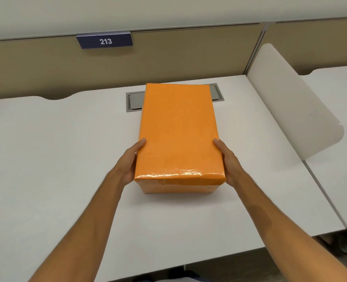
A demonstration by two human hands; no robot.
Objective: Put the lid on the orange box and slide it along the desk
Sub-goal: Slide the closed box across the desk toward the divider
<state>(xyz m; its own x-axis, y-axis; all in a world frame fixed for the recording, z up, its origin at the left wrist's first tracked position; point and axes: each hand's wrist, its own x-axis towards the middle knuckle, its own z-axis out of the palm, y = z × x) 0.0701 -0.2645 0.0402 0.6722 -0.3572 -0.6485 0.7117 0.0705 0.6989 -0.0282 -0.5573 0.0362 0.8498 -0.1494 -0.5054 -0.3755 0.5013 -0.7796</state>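
Squarely between both hands' fingers (141, 143) sits the lidded orange box (178, 131).

The orange box (177, 188), with its lid (178, 129) fitted on top, is gripped on the white desk (56, 149) between the left hand (130, 159) and right hand (228, 161), partly covering a grey cable hatch (135, 102).

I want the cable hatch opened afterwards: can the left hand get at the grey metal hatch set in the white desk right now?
Probably not fully: the orange box covers the middle of the grey metal hatch, and the left hand is pressed against the box's side.
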